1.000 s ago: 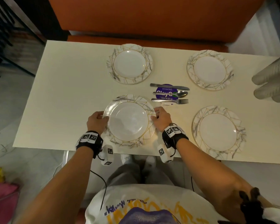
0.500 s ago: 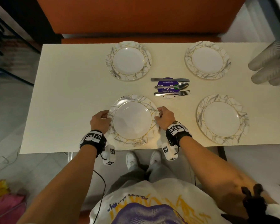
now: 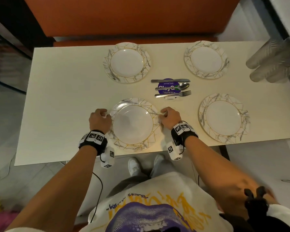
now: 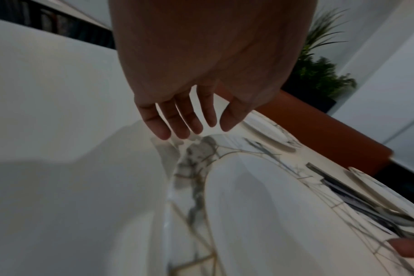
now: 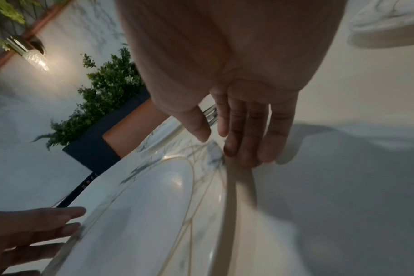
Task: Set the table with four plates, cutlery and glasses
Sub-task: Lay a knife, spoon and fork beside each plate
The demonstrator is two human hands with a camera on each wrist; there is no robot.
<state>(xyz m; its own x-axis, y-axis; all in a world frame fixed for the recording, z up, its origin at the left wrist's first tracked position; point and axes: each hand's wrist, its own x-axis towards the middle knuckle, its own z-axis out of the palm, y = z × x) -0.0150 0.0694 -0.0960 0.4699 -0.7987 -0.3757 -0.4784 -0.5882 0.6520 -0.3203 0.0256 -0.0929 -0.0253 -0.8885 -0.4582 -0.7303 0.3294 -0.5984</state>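
Note:
Four white plates with grey-and-gold marbled rims lie on the cream table (image 3: 60, 97). The near-left plate (image 3: 134, 124) (image 4: 260, 205) (image 5: 142, 205) lies flat between my hands. My left hand (image 3: 100, 119) (image 4: 191, 130) hovers at its left rim with relaxed, spread fingers that hold nothing. My right hand (image 3: 170, 118) (image 5: 225, 147) is at the right rim, its fairly straight fingertips touching the edge. The other plates lie far left (image 3: 127, 62), far right (image 3: 206, 59) and near right (image 3: 223, 118). A knife (image 3: 170, 80), spoon (image 3: 172, 87) and fork (image 3: 173, 94) lie in the middle.
The cutlery rests across a round purple sticker (image 3: 167, 87). Several translucent glasses (image 3: 273, 61) sit blurred at the table's right end. An orange bench (image 3: 132, 22) runs behind the far edge. The table's left third is bare.
The head view has shifted. Both hands stay beside the near-left plate, which rests in about the same spot on the table.

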